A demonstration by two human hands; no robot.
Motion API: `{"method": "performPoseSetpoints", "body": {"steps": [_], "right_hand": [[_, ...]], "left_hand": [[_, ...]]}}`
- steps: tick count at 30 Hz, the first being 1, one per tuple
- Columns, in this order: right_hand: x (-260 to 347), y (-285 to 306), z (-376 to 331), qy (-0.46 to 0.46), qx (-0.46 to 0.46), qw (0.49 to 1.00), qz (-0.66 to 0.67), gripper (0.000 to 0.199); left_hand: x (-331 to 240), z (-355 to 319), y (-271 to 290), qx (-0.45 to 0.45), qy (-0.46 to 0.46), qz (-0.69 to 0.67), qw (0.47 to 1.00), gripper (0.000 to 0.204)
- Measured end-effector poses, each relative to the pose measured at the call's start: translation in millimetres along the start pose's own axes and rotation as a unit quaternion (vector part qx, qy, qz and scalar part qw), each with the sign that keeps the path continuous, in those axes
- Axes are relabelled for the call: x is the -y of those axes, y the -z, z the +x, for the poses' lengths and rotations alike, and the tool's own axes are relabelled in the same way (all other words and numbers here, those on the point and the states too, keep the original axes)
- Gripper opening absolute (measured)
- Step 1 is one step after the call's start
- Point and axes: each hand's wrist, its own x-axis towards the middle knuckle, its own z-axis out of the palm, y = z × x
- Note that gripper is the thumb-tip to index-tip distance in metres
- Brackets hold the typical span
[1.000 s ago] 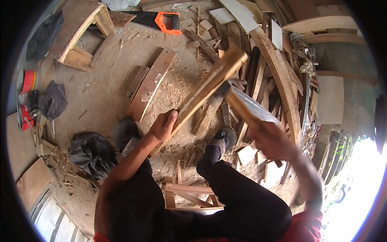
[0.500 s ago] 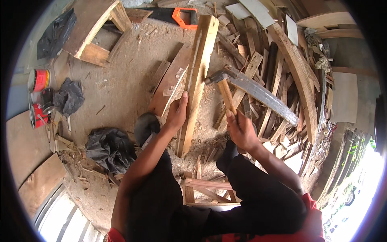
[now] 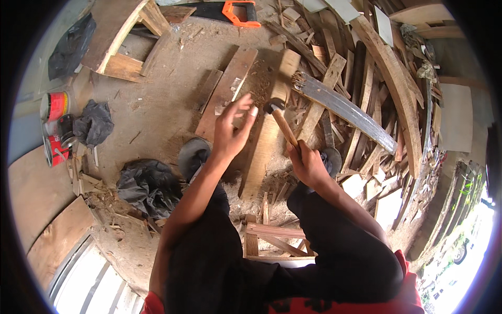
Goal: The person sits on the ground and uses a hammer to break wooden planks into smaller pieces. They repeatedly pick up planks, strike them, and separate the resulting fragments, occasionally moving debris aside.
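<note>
1. Head view: from here I see the left hand (image 3: 232, 136) lifted with its fingers loosely spread and thumb apart, nothing in it that I can make out; the fingers are a little blurred.
2. The right hand (image 3: 309, 167) is curled firmly round the handle of the hammer (image 3: 284, 126), fingers closed about the wood toward its lower end.
3. The wooden beam (image 3: 263, 152) lies between the two hands, apparently on the ground (image 3: 157, 94). It is to the right of the left hand's fingers, clear of them, and to the left of the right hand.
4. The hammer's head sits over the beam's upper half in this view; whether metal touches wood, I can't tell. The left thumb tip is just beside that head, nearer to it than the right hand's own grip.
5. The handle slants from the right hand up and leftward, so the head end points away from the person and to the left, across the beam.
6. The beam's long axis runs away from the person, its far end leaning right toward the grey board (image 3: 345, 112), its near end toward the knees.
7. Left of the beam lies a brown plank (image 3: 227, 94).
</note>
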Motion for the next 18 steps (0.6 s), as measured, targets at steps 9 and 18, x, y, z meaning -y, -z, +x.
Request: {"method": "performPoseSetpoints", "body": {"steps": [9, 18], "right_hand": [[-17, -5, -14, 0.084, 0.04, 0.988, -0.126, 0.03], [-19, -8, -14, 0.044, 0.068, 0.997, 0.013, 0.027]], "left_hand": [[18, -21, -4, 0.036, -0.023, -0.076, 0.996, 0.023], [22, -25, -20, 0.026, 0.114, -0.259, 0.959, 0.024]]}}
